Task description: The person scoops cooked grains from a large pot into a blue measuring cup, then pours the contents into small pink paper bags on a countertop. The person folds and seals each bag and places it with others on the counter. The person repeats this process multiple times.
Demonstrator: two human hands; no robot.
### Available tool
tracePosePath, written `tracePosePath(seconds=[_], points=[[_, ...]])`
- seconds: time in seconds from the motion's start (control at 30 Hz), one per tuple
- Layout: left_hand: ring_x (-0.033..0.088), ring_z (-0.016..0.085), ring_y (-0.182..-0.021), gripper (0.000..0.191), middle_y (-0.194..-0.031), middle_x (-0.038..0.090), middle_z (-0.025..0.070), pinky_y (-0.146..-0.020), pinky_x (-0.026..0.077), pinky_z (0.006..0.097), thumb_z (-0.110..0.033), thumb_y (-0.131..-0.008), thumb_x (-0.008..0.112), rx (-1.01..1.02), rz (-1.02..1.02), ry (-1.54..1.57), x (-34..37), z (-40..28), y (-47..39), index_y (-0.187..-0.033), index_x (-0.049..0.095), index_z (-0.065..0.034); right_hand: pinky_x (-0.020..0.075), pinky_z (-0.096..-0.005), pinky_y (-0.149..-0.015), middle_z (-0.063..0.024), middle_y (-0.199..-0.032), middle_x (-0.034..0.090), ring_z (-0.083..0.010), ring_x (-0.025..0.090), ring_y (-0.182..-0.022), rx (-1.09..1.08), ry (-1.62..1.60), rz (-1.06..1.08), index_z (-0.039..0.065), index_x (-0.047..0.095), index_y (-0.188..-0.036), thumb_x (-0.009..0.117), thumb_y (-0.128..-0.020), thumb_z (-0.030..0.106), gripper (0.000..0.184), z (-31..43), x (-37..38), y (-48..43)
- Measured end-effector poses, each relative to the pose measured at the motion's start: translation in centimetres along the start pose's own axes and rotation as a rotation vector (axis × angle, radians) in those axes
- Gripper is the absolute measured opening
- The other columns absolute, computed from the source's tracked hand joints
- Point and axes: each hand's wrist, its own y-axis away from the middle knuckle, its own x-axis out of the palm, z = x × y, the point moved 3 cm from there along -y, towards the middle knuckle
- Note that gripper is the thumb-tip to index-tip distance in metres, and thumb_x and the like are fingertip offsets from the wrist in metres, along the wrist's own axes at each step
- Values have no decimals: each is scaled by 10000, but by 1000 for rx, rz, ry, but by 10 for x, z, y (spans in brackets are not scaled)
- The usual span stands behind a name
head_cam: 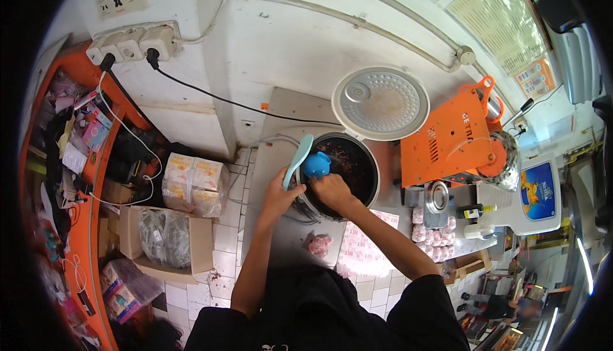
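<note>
In front of me an open rice cooker [376, 178] stands on a metal table, its dark pot holding reddish-brown bits. My left hand [280, 195] grips a light teal rice paddle [298, 159], held upright at the pot's left rim. Over the pot, my right hand [331, 192] has its fingers curled around the lower part of a small blue cup-like mould [317, 165]. What lies inside the blue piece is hidden. The cooker's lid [380, 103] is swung up at the back, showing its dimpled metal inner plate.
Printed wrapping papers [366, 243] and a crumpled wrapped bundle [319, 244] lie near me. To the right stand an orange machine [443, 138], several wrapped bundles [433, 245] and a bottle [471, 211]. A cardboard box [201, 250] is on the left. Another person [498, 307] stands far right.
</note>
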Motion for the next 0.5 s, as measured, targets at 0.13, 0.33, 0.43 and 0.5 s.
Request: tracePosePath(seconds=[0.13, 0.33, 0.43, 0.5], points=[[558, 102, -869, 576, -924, 568, -31, -801, 486, 278, -99, -847, 842, 12, -23, -51, -4, 8, 2, -1378, 632, -23, 608, -480, -641, -196, -746, 729, -387, 740, -674, -73, -70, 56, 29, 754, -798, 668, -915, 212, 234, -21, -29, 25], [578, 149, -853, 629, -1039, 630, 33, -720, 471, 301, -260, -883, 823, -128, -33, -139, -4, 31, 1, -1419, 603, -16, 392, -390, -376, -16, -583, 528, -191, 506, -443, 637, 1314, -708, 177, 607, -643, 675, -834, 209, 205, -14, -11, 21], [539, 154, -820, 671, -1074, 617, 52, -669, 427, 282, -263, -928, 773, -184, -149, -209, 1, 28, 1, -1524, 546, -56, 607, -468, -607, -212, -758, 731, -336, 758, -712, 498, -66, -286, 38, 777, -788, 663, -806, 162, 169, -22, 19, -8], [312, 51, -567, 680, -724, 397, -65, -527, 247, 243, -231, -921, 775, -129, -114, -158, 4, 27, 5, -1516, 514, -31, 618, -472, -703, -233, -810, 752, -386, 769, -798, 327, -204, -180, -6, 775, -790, 692, -816, 151, 180, -14, 17, -9]])
